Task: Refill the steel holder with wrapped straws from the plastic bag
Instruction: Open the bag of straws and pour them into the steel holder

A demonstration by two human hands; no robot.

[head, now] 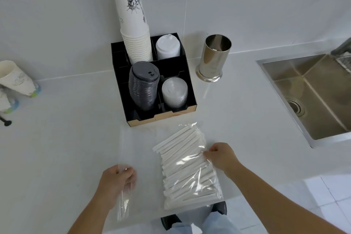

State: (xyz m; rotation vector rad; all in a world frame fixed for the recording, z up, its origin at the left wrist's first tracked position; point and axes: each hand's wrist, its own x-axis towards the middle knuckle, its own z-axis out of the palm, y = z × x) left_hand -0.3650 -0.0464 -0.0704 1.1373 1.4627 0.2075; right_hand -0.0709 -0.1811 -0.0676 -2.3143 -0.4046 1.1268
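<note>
Both hands pinch plastic: left hand (115, 180) on an empty clear sleeve, right hand (221, 155) on the straw bag (187, 167). Bag overhangs the counter edge w/ its mouth open, so a tug could spill straws; steel holder (214, 58) sits well apart.

No readable text; paper cups (131, 11) bear only black line drawing, no words.

Bare forearms, no sleeves; light blue jeans (214, 222), black shoes (169, 221) below.

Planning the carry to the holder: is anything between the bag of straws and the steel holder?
Nothing visible does. The steel holder stands open-topped beyond the plastic bag, to the right of the black organizer, whose front corner sits just left of that line. The countertop between looks bare.
</note>
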